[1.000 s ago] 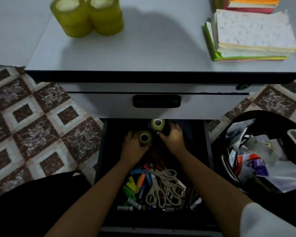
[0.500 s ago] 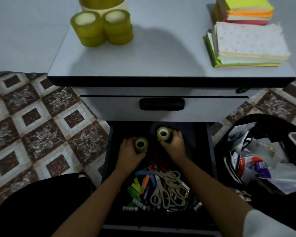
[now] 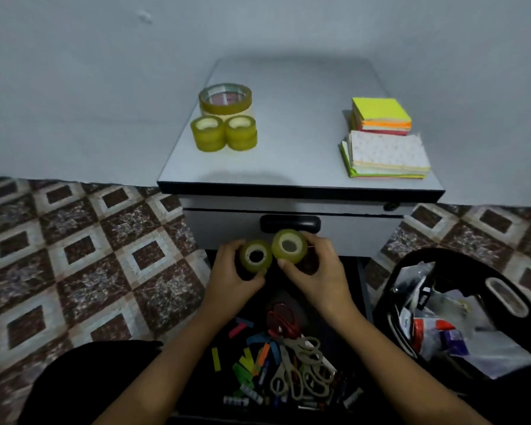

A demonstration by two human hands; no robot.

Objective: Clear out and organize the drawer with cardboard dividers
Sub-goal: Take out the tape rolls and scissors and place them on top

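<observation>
Left tape roll (image 3: pixel 256 256) is gripped by left hand (image 3: pixel 232 279), right tape roll (image 3: pixel 289 246) by right hand (image 3: pixel 319 277). Drawer (image 3: pixel 364 286) interior is largely lost in shadow. Open surface is noted mid cabinet top (image 3: pixel 298 142).

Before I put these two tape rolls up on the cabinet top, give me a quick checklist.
1. Left hand grips left roll: ok.
2. Right hand grips right roll: ok.
3. Both rolls held above the drawer: ok.
4. Bare space on the cabinet top beside the tape stacks: ok.
5. Loose tape ends stuck down: cannot tell.
</observation>
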